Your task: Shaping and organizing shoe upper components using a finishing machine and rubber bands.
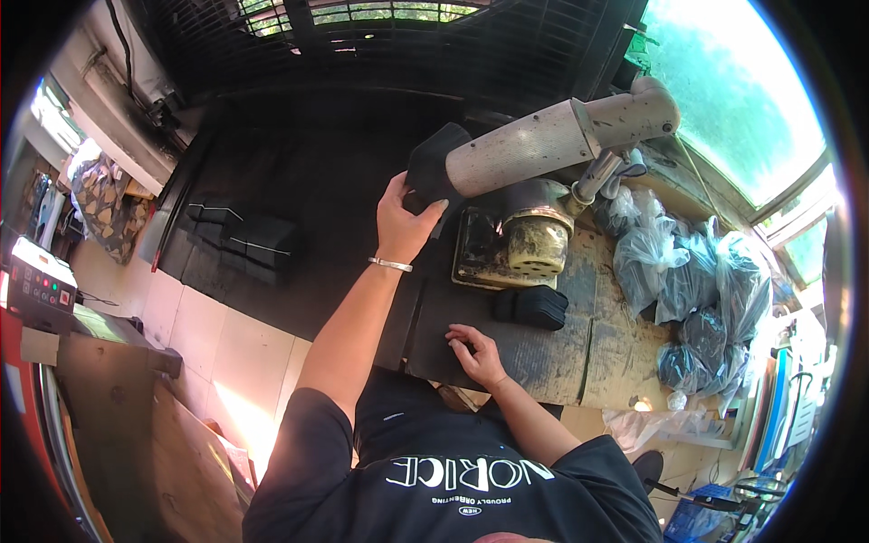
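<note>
Left hand [405, 220] is up at the far edge of the worn wooden workbench [608, 348], fingers gripping a black fabric piece [434, 166] pulled over the grey cylindrical machine arm [529, 147]. Right hand [478, 352] lies flat, holding nothing, on the dark mat [534, 357] at the near edge, near a stack of black fabric pieces [532, 306].

Black cloth piece [434, 163] matt; cylinder form [525, 149] dull, speckled metal; bags [688, 271] glossy clear plastic; bench [615, 353] rough, worn wood.
</note>
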A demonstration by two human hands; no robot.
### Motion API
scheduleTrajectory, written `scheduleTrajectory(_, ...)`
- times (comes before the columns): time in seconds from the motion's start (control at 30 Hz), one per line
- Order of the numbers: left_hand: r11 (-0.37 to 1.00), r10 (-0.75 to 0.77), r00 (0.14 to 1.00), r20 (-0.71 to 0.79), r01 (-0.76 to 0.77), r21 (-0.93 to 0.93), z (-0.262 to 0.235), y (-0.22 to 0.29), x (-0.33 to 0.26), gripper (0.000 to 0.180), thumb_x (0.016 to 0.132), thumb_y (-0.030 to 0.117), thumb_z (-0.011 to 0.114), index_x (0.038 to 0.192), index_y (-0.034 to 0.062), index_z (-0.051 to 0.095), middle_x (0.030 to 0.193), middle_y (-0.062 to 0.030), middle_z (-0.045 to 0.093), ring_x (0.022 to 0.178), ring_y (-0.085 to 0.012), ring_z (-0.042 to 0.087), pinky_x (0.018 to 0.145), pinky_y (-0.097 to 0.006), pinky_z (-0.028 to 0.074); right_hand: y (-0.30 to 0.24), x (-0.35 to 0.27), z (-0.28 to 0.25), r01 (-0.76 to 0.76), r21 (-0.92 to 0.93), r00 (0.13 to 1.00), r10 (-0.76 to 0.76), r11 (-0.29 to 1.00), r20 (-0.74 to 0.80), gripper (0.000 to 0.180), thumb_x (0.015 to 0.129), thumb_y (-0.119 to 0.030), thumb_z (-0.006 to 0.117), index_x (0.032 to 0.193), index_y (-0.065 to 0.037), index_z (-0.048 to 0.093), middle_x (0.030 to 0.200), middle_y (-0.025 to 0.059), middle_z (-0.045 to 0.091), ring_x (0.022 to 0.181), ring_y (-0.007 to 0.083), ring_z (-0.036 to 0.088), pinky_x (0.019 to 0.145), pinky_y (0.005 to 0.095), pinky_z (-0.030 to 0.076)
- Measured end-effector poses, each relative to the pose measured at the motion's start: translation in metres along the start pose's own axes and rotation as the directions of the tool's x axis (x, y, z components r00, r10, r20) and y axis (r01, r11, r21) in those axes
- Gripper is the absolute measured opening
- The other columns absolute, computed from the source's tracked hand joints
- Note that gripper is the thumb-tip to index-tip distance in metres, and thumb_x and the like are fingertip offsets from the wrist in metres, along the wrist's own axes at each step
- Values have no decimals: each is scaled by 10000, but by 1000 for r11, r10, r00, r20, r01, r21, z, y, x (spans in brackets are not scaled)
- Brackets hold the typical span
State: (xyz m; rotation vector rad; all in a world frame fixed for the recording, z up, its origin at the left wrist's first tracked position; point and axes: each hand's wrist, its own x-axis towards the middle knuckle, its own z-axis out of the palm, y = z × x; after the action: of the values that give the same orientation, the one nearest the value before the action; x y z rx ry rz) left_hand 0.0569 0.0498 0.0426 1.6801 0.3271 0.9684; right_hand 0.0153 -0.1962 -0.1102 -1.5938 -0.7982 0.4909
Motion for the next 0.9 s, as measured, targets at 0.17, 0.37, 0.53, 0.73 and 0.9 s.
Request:
scheduleTrajectory(0.17, 998, 52, 999, -6, -52, 44, -4, 0, -3, 505, 694, 85, 809, 1137, -34, 598, 1025, -110, 686, 946, -173, 639, 858, -294, 485, 1, -1, 1, 8, -3, 1000, -8, 1000, -2, 290, 894, -50, 617, 1180, -3, 614, 988, 113, 705, 912, 199, 689, 825, 303, 532)
scheduleTrajectory(0.37, 996, 56, 998, -33, -53, 67, -9, 4, -9, 520, 698, 93, 810, 1150, -32, 586, 1037, -117, 681, 967, -183, 641, 875, -303, 485, -1, -1, 0, 14, -18, 1000, -14, 1000, 2, 286, 891, -47, 616, 1174, -5, 617, 990, 112, 706, 913, 201, 689, 824, 304, 530)
scheduleTrajectory(0.53, 999, 30, 999, -42, -29, 26, -13, 4, -15, 544, 703, 95, 820, 1163, -47, 568, 1057, -123, 671, 988, -188, 632, 889, -304, 483, -1, -1, -1, 15, -23, 1000, -15, 1000, 1, 282, 891, -48, 616, 1169, -3, 619, 991, 114, 705, 918, 203, 690, 825, 305, 530)
scheduleTrajectory(0.73, 999, 26, 998, -58, -27, -19, -20, 1, -21, 527, 700, 63, 805, 1154, -41, 558, 1054, -124, 672, 978, -181, 638, 880, -297, 489, 1, -1, 1, 31, -38, 1000, -31, 999, 3, 276, 891, -48, 614, 1163, -1, 620, 991, 117, 706, 915, 206, 691, 825, 306, 530)
scheduleTrajectory(0.9, 998, 6, 998, -55, -9, -61, -27, 4, -27, 529, 707, 61, 803, 1159, -45, 552, 1049, -118, 670, 968, -172, 635, 874, -290, 488, 1, -1, 1, 35, -39, 999, -35, 999, 2, 276, 887, -44, 614, 1160, 3, 620, 990, 119, 705, 909, 209, 690, 824, 305, 530)
